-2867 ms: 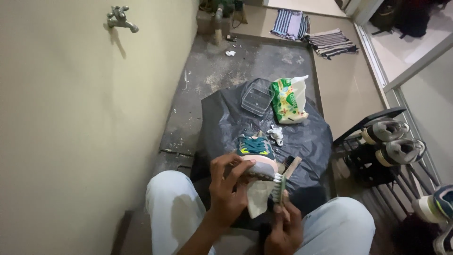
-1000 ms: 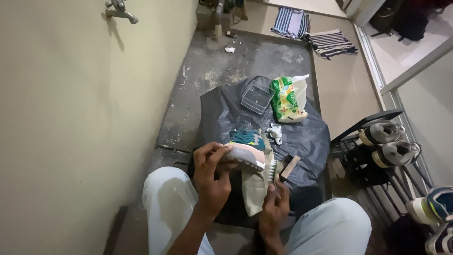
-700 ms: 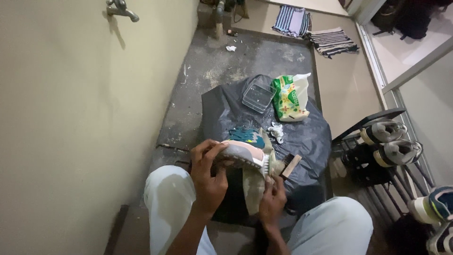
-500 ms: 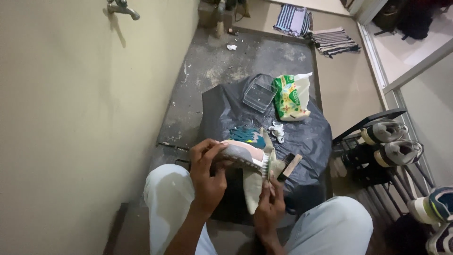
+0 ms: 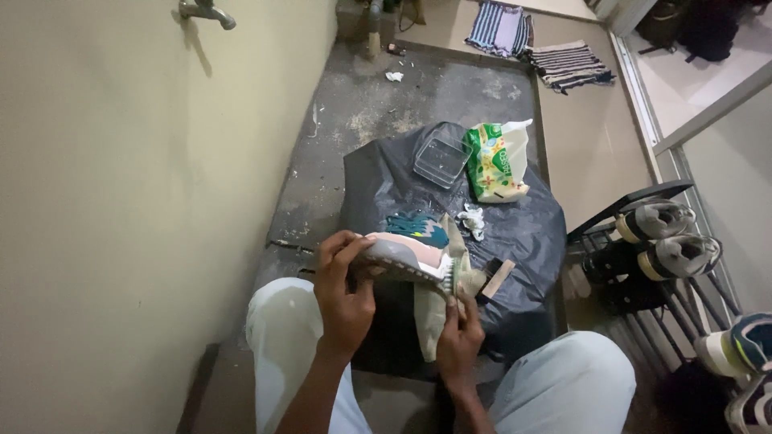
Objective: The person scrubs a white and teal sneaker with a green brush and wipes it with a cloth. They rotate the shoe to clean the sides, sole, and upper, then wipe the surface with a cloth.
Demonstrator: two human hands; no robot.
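My left hand (image 5: 344, 293) is wrapped around the heel end of the shoe (image 5: 402, 259), fingers curled over the grey sole, holding it sole-up above my lap. Compared with a few seconds ago, I have tipped the shoe flatter and drawn it closer in, and my right hand (image 5: 460, 331) has slid up from below so that it now sits right at the toe end. That hand is closed on the brush (image 5: 465, 273), whose bristles touch the sole's edge at the toe, while its wooden handle sticks out toward the right. A pale cloth (image 5: 433, 321) hangs down from under the shoe, between my two hands, and partly hides my right fingers, so I cannot tell exactly how they wrap the brush. From this shift I judge that the scrubbing has moved from the side of the shoe to the rim of the sole near the toe. In front of my knees a black plastic sheet (image 5: 523, 233) lies spread on the concrete floor (image 5: 386, 112); at its far edge stand a clear plastic tub (image 5: 441, 157) and a green and white bag (image 5: 492, 162) just beside it, and nearer the middle lie a teal glove (image 5: 416, 228) and a few crumpled white scraps (image 5: 470, 221). At the right, more shoes sit on a dark rack (image 5: 643, 241).
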